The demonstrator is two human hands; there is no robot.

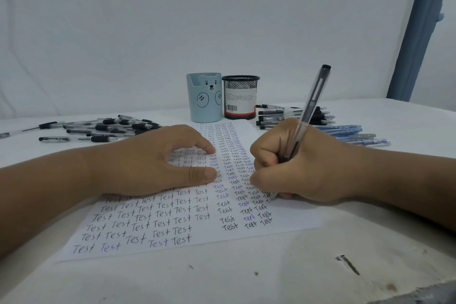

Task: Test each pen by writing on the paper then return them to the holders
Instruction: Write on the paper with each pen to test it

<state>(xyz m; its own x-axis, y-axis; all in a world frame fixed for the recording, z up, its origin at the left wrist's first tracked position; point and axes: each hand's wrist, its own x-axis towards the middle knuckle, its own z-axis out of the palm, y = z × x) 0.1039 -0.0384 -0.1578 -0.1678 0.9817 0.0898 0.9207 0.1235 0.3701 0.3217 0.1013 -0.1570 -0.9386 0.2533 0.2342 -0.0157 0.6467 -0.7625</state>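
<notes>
Paper (187, 229) is lying nearest on the bench, left hand (153, 160) pressing it flat, fingers relaxed. Right hand (306, 168) is pinching pen (312, 103) low, tip at paper's 3 o'clock; light, stiff, probably slippery.

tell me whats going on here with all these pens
A person is testing pens. The right hand grips a black pen, tip on the paper, which the left hand presses flat. The sheet is nearly full of "Test". Loose pens lie beside the blue bear holder and mesh holder.
</notes>
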